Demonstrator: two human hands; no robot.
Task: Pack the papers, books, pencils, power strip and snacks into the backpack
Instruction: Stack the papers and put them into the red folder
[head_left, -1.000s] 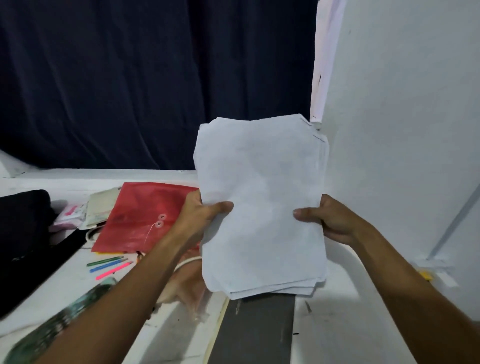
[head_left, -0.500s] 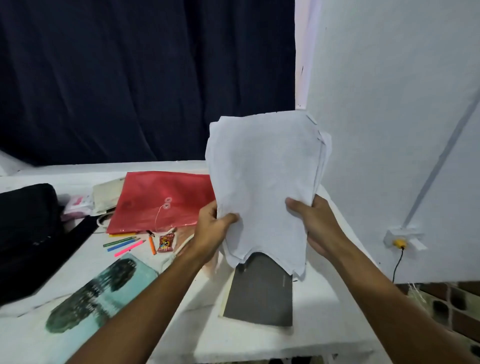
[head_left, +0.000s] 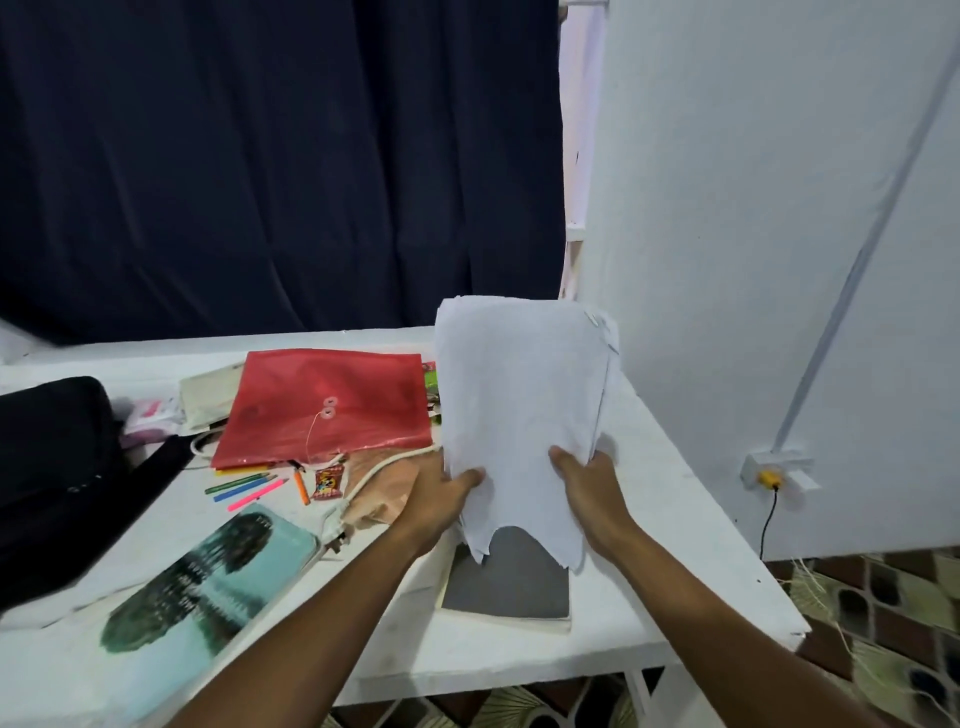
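Observation:
A stack of white papers (head_left: 519, 405) stands upright above the table, its lower edge over a grey book (head_left: 506, 584). My left hand (head_left: 441, 493) grips the stack's lower left side and my right hand (head_left: 587, 486) grips its lower right side. The black backpack (head_left: 52, 467) lies at the far left. Several coloured pencils (head_left: 249, 486) and a small red snack packet (head_left: 328, 482) lie below a red string-tie envelope (head_left: 324, 408). A teal book (head_left: 208, 577) lies at the front left. A white cord (head_left: 374, 470) runs beside a brown paper bag (head_left: 382, 493).
The white table (head_left: 675, 545) ends at the right, with patterned floor beyond. A white wall with a socket and yellow plug (head_left: 769, 475) stands on the right. A dark curtain hangs behind. A cream bag (head_left: 208, 389) and pink packet (head_left: 148, 415) sit near the backpack.
Both hands have lowered the paper stack toward the table and slid down to grip near its bottom edge. The view has tilted down, showing more of the table and floor.

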